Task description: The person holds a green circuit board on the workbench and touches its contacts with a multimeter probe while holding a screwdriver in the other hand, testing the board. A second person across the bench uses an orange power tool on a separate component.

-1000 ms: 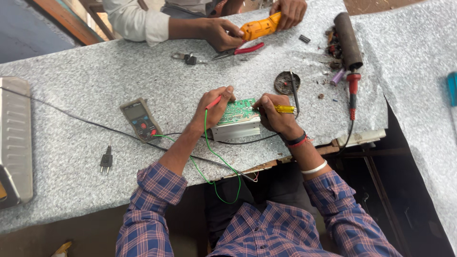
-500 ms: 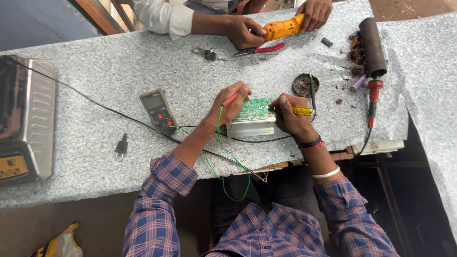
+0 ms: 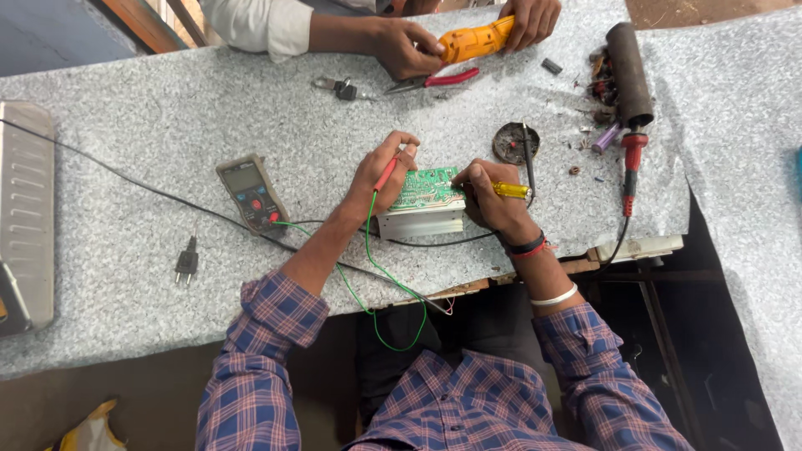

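Green circuit board (image 3: 428,190) | left hand (image 3: 380,171) pinches red probe (image 3: 386,174) | right hand (image 3: 489,199) grips yellow probe (image 3: 510,190)

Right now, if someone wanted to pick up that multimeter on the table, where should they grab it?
Probably across the two long sides of the multimeter, at mid-body, coming from above. It lies flat, face up, free of both hands; its green lead leaves the lower end, so avoid that end.

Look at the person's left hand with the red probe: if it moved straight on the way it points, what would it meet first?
Probably the green circuit board: the left hand angles its red probe down toward the board's near edge, though depth is unclear.
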`<state>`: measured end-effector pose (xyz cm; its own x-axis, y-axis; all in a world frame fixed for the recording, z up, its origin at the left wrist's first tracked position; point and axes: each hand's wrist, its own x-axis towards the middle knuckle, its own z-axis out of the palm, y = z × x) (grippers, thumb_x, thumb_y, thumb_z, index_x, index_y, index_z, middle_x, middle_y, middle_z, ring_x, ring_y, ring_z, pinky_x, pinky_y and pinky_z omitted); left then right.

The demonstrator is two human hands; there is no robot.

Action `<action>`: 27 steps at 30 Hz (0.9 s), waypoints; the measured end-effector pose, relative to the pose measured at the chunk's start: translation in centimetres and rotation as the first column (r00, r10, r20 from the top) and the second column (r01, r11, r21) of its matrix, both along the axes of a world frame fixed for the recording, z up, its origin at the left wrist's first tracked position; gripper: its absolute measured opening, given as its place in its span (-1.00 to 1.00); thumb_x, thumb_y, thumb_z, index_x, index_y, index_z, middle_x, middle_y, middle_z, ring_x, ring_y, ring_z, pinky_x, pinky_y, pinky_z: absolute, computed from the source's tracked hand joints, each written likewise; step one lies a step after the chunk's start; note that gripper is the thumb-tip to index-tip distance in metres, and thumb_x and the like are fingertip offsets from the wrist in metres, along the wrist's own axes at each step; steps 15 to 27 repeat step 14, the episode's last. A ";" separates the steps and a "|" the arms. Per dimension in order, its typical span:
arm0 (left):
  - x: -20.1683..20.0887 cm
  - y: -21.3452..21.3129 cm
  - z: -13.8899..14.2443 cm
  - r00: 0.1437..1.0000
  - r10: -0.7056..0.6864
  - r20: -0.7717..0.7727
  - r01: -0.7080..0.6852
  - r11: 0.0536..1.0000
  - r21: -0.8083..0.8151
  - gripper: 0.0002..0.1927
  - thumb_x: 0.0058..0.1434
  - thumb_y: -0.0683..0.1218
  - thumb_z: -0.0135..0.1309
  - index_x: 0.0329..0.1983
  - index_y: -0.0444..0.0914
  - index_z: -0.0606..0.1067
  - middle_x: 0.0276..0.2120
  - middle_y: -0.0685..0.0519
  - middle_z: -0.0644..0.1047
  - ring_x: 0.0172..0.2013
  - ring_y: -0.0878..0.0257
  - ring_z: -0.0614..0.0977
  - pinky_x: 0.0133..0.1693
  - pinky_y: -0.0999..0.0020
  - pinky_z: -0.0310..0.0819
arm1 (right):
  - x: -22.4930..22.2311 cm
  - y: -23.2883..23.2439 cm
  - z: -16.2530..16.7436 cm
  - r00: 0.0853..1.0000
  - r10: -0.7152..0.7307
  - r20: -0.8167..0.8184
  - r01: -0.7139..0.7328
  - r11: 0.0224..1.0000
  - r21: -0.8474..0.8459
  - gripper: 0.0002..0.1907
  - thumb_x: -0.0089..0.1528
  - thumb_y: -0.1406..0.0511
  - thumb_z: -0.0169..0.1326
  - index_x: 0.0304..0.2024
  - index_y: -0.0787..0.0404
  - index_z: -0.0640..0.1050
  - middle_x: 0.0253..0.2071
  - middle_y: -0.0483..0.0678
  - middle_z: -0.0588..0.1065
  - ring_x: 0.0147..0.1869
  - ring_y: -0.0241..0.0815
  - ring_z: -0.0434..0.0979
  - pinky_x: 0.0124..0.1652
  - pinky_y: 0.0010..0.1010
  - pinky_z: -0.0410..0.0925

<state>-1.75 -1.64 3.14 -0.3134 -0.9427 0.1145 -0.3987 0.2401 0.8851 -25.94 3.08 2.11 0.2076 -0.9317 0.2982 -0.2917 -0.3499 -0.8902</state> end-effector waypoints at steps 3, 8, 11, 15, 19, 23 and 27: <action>-0.1 0.1 -0.1 0.999 0.031 -0.032 -0.031 0.999 -0.012 -0.62 0.45 0.04 -0.12 0.23 -0.22 0.33 -0.36 -0.05 0.65 -0.24 0.10 0.72 -0.12 0.23 0.53 | 0.0 0.0 -0.3 1.000 -0.007 -0.017 0.007 1.000 -0.008 -0.36 0.49 -0.02 -0.22 -0.30 0.32 0.63 -0.60 -0.12 0.40 -0.51 -0.37 0.35 -0.45 -0.43 0.23; -0.4 0.1 0.0 0.998 0.029 -0.054 -0.031 0.999 -0.036 -0.63 0.44 -0.02 -0.07 0.23 -0.24 0.24 -0.33 -0.06 0.67 -0.21 0.07 0.74 -0.09 0.21 0.56 | -0.1 0.0 -0.3 1.000 -0.010 -0.006 0.010 1.000 0.020 -0.38 0.48 -0.01 -0.21 -0.29 0.31 0.64 -0.61 -0.14 0.39 -0.52 -0.37 0.33 -0.46 -0.43 0.21; -0.5 0.0 0.4 0.999 0.025 -0.047 -0.027 0.999 -0.038 -0.72 0.47 -0.05 -0.07 0.15 -0.24 0.29 -0.32 -0.08 0.67 -0.19 0.06 0.75 -0.09 0.19 0.57 | 0.2 -0.6 0.0 1.000 -0.029 0.005 0.029 1.000 -0.011 -0.40 0.48 0.00 -0.19 -0.27 0.32 0.63 -0.58 -0.15 0.40 -0.51 -0.36 0.33 -0.45 -0.44 0.23; -0.4 0.1 0.3 0.999 0.031 -0.038 -0.031 0.999 -0.019 -0.74 0.46 -0.04 -0.06 0.11 -0.24 0.28 -0.31 -0.09 0.68 -0.19 0.06 0.76 -0.10 0.19 0.59 | 0.2 -0.1 0.0 0.995 -0.086 0.044 0.089 0.994 -0.068 -0.45 0.48 0.00 -0.13 -0.19 0.32 0.61 -0.44 -0.13 0.47 -0.40 -0.35 0.40 -0.36 -0.47 0.29; -0.4 0.1 0.3 0.999 0.031 -0.038 -0.031 0.999 -0.019 -0.74 0.46 -0.04 -0.06 0.11 -0.24 0.28 -0.31 -0.09 0.68 -0.19 0.06 0.76 -0.10 0.19 0.59 | 0.2 -0.1 0.0 0.995 -0.086 0.044 0.089 0.994 -0.068 -0.45 0.48 0.00 -0.13 -0.19 0.32 0.61 -0.44 -0.13 0.47 -0.40 -0.35 0.40 -0.36 -0.47 0.29; -0.4 0.1 0.3 0.999 0.031 -0.038 -0.031 0.999 -0.019 -0.74 0.46 -0.04 -0.06 0.11 -0.24 0.28 -0.31 -0.09 0.68 -0.19 0.06 0.76 -0.10 0.19 0.59 | 0.2 -0.1 0.0 0.995 -0.086 0.044 0.089 0.994 -0.068 -0.45 0.48 0.00 -0.13 -0.19 0.32 0.61 -0.44 -0.13 0.47 -0.40 -0.35 0.40 -0.36 -0.47 0.29; -0.4 0.1 0.3 0.999 0.031 -0.038 -0.031 0.999 -0.019 -0.74 0.46 -0.04 -0.06 0.11 -0.24 0.28 -0.31 -0.09 0.68 -0.19 0.06 0.76 -0.10 0.19 0.59 | 0.2 -0.1 0.0 0.995 -0.086 0.044 0.089 0.994 -0.068 -0.45 0.48 0.00 -0.13 -0.19 0.32 0.61 -0.44 -0.13 0.47 -0.40 -0.35 0.40 -0.36 -0.47 0.29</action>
